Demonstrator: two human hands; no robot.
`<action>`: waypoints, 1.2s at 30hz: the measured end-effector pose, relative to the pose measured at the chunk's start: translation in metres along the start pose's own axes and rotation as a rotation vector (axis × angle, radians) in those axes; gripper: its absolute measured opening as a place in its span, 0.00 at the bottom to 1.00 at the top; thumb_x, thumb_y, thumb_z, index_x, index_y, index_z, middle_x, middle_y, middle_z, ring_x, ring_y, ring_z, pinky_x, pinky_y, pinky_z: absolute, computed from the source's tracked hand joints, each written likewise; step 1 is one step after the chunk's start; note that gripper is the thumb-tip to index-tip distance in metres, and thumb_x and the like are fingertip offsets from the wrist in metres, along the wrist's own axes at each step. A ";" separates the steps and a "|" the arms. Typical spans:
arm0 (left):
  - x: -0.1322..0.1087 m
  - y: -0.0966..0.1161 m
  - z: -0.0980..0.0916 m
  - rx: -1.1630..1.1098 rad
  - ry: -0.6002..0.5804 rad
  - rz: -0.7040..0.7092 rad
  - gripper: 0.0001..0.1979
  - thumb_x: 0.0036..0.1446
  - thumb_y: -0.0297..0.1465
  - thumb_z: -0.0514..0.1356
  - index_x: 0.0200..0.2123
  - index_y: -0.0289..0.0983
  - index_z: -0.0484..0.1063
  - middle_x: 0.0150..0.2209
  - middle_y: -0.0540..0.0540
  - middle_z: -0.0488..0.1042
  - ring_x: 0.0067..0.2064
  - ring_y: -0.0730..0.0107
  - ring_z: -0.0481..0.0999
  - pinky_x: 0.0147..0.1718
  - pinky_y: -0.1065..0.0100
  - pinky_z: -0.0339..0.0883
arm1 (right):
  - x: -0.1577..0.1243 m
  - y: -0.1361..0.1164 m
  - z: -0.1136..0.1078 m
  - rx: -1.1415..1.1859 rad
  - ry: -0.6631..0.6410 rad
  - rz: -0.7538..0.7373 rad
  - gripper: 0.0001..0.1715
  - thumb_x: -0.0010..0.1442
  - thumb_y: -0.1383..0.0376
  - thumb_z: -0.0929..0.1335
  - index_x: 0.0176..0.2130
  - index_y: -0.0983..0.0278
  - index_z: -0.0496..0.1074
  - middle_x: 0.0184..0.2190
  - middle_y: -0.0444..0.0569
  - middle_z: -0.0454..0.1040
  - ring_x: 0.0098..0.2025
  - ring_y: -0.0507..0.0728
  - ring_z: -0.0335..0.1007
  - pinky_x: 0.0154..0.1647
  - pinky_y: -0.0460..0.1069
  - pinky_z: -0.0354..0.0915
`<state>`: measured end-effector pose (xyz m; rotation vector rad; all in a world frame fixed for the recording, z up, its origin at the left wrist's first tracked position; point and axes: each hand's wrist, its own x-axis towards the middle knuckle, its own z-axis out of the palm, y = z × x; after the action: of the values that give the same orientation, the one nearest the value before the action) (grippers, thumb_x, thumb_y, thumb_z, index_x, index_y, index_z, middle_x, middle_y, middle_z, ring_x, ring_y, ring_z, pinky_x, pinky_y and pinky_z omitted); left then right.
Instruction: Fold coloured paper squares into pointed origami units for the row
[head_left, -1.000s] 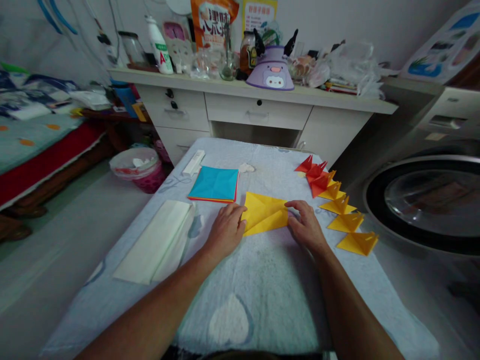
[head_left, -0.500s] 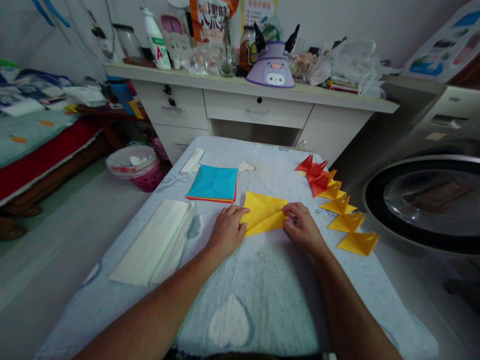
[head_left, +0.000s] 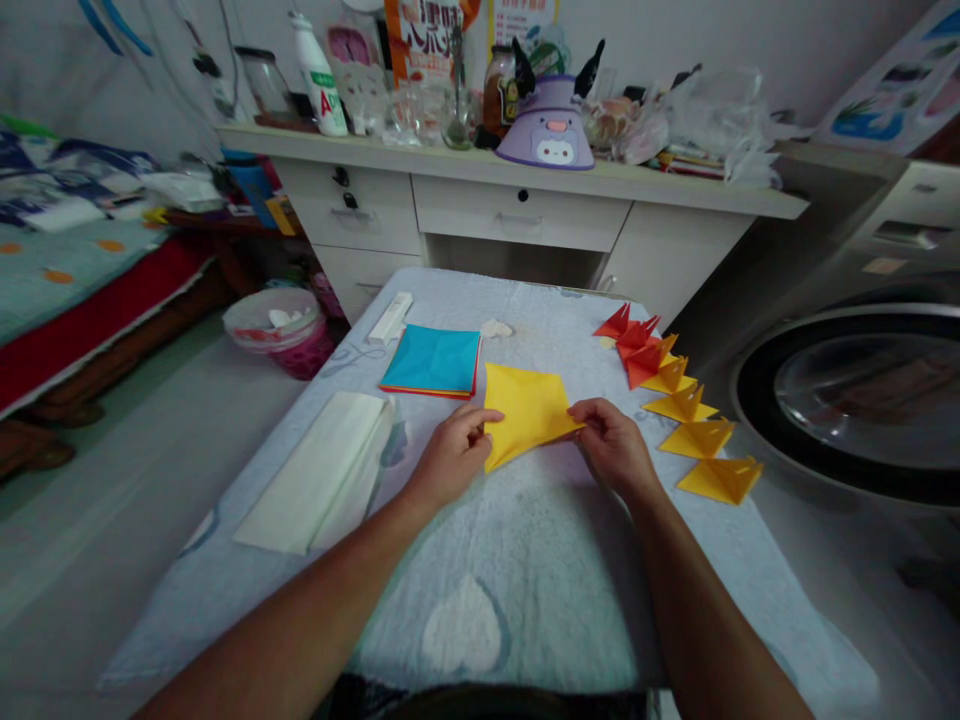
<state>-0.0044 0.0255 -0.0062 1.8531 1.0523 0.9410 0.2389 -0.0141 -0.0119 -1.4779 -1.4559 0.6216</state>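
A creased square sheet of thin yellow paper (head_left: 525,405) is lying near the middle of the table covered with pale blue heart-patterned cloth (head_left: 420,590), straight in front of the person, probably so that both arms are reaching it evenly. The bare left hand (head_left: 451,455) is pinching its left edge, forefinger on top and thumb at the near side, and seems to be steadying it. The bare right hand (head_left: 616,445) is gripping the near right corner between thumb and fingertips, that corner drawn to a point; holding opposite sides is likely keeping the paper from sliding. Just beyond the left hand, a squared stack of coloured paper with a blue top sheet (head_left: 433,358) is sitting within easy reach, while a folded pale greenish-white sheet (head_left: 315,470) is lying nearer the person on the left, apparently out of the way. Along the right edge, pointed yellow folded-paper pieces (head_left: 701,438) and red ones (head_left: 637,365) are standing in a row, seemingly grouped by colour and leaving the middle free. Farther off, a small white oblong box (head_left: 390,318) is resting behind the stack.
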 end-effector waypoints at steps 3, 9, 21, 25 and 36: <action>-0.002 0.002 -0.003 -0.062 0.008 0.009 0.21 0.50 0.18 0.51 0.45 0.35 0.75 0.37 0.48 0.69 0.33 0.75 0.69 0.33 0.72 0.64 | 0.001 0.006 0.001 0.080 0.002 -0.022 0.10 0.49 0.71 0.62 0.34 0.60 0.66 0.40 0.48 0.73 0.44 0.57 0.71 0.47 0.52 0.66; -0.004 0.004 -0.004 -0.026 0.020 0.059 0.23 0.48 0.16 0.51 0.45 0.35 0.75 0.38 0.46 0.71 0.37 0.72 0.71 0.37 0.70 0.67 | 0.001 -0.001 -0.002 -0.090 -0.064 -0.173 0.17 0.49 0.73 0.63 0.40 0.60 0.67 0.43 0.49 0.70 0.49 0.57 0.68 0.52 0.54 0.64; -0.010 0.002 -0.004 0.311 0.026 0.182 0.22 0.50 0.16 0.56 0.47 0.39 0.71 0.45 0.45 0.72 0.49 0.64 0.73 0.49 0.61 0.69 | -0.001 -0.012 -0.004 -0.163 -0.149 -0.176 0.06 0.51 0.72 0.64 0.31 0.60 0.66 0.48 0.52 0.68 0.52 0.59 0.67 0.52 0.55 0.63; -0.010 0.003 -0.004 0.399 0.022 0.230 0.22 0.49 0.16 0.58 0.47 0.38 0.70 0.46 0.44 0.71 0.51 0.60 0.71 0.51 0.59 0.68 | -0.001 -0.015 -0.006 -0.163 -0.164 -0.193 0.06 0.52 0.72 0.64 0.31 0.60 0.66 0.48 0.52 0.68 0.53 0.59 0.67 0.54 0.55 0.62; -0.016 0.012 -0.006 0.482 0.112 0.380 0.21 0.49 0.16 0.58 0.45 0.39 0.71 0.44 0.43 0.70 0.49 0.60 0.69 0.49 0.60 0.67 | -0.023 -0.049 -0.020 -0.237 -0.173 -0.217 0.07 0.55 0.72 0.65 0.34 0.59 0.67 0.50 0.52 0.67 0.54 0.59 0.66 0.56 0.57 0.62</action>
<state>-0.0122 0.0083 0.0032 2.4867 1.0816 1.0835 0.2288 -0.0485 0.0338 -1.4446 -1.8481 0.4639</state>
